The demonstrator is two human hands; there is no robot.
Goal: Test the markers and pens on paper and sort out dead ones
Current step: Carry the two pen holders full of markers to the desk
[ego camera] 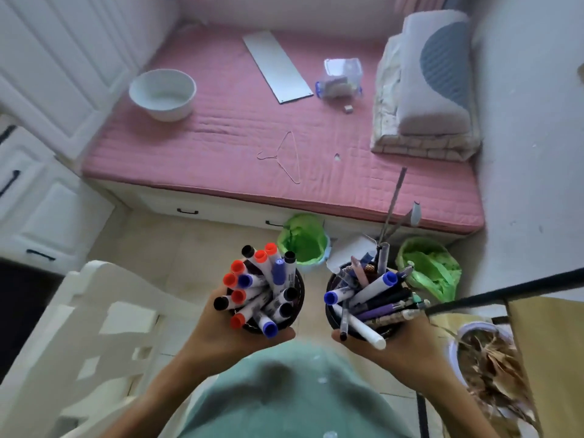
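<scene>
Green-shirted and standing at the foot of a pink-covered bed (221, 147), a person carries two dark holders at waist height, one in each hand. At seven o'clock the left hand (221, 336) cups the left holder (298, 289), fingers curled round its base and wall; it is crammed with capped markers (262, 289), red, blue and black ends up. At five o'clock the right hand (395, 346) grips the right holder (331, 314) the same way; it bristles with a mixed lot of pens (379, 305), two blue-capped markers and a long thin rod sticking out toward one o'clock.

Judging by the scene, the job has scarcely begun. Every marker in view wears its cap, nothing has been drawn out, and no test sheet lies within reach. On the bed, toward twelve o'clock, rest a pale flat strip (276, 67), a white bowl (162, 94) at ten o'clock and a clear plastic box (339, 79), with a wire hanger (286, 156) nearer the edge and folded bedding (426, 90) at two o'clock. Two green-lined bins (303, 241) stand on the floor just beyond the holders, likely spots for the dead ones.

All the testing and sorting remains; first both holders need setting down.
</scene>
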